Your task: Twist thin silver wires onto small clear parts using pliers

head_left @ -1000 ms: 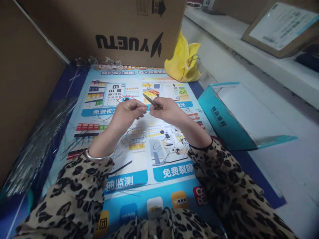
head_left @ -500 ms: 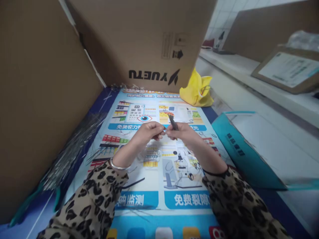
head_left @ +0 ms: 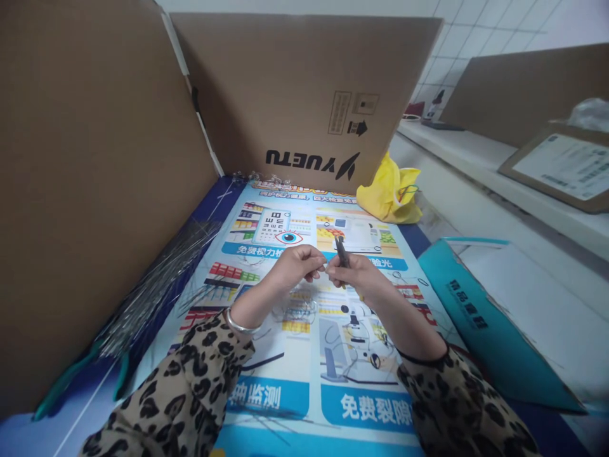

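Our right grip [head_left: 356, 274] clasps dark pliers [head_left: 341, 252], tips upward, above the printed poster [head_left: 314, 400]; our left grip [head_left: 299, 263] is pinched just beside it, anything held there too small to tell. Best, we judge, to brace both together and angle the pliers clear of skin.
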`<state>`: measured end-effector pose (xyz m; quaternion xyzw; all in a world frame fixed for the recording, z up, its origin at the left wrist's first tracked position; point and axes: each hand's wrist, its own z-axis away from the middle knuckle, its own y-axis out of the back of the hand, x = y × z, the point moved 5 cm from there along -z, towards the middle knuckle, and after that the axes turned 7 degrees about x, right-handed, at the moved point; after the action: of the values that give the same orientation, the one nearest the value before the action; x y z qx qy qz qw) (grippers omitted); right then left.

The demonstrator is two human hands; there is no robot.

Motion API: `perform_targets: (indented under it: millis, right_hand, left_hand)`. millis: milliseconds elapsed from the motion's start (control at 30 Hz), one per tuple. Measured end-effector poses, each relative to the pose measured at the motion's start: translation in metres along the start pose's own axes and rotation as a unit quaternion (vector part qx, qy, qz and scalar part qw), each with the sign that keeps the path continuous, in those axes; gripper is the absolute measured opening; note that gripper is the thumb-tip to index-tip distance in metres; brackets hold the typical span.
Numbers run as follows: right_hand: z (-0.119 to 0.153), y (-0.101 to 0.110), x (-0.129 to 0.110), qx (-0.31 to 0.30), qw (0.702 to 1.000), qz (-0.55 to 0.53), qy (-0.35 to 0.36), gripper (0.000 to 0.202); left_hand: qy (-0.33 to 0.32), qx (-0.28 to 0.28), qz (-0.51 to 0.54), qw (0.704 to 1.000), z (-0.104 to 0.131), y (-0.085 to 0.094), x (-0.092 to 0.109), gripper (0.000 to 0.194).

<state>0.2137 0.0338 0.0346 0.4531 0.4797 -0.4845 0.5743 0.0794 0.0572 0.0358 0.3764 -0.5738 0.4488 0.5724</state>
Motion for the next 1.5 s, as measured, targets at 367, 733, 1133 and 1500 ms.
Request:
perform_targets:
  millis: [367,733,1133,1500]
  right_hand:
    - [0.001,-0.002,0.0,-0.006,1.0,0.026,0.015,0.017]
    - [0.008,0.0,-0.014,-0.013,0.992,0.106,0.064,0.014]
    - [0.036,-0.003,-0.013,-0.177,0.858,0.469,0.109,0.014]
    - [0.068,-0.017,0.022,-0.206,0.79,0.564,0.125,0.019]
  left_hand:
    - [-0.041,-0.014,-0.063,0.997,0.001,0.001,0.004,0.02]
    - [-0.083,-0.012,-0.146,0.986,0.006,0.0,0.011,0.016]
    - [-0.128,0.071,-0.241,0.959,0.005,0.034,0.05,0.007]
    - [-0.133,0.066,-0.255,0.956,0.009,0.043,0.061,0.004]
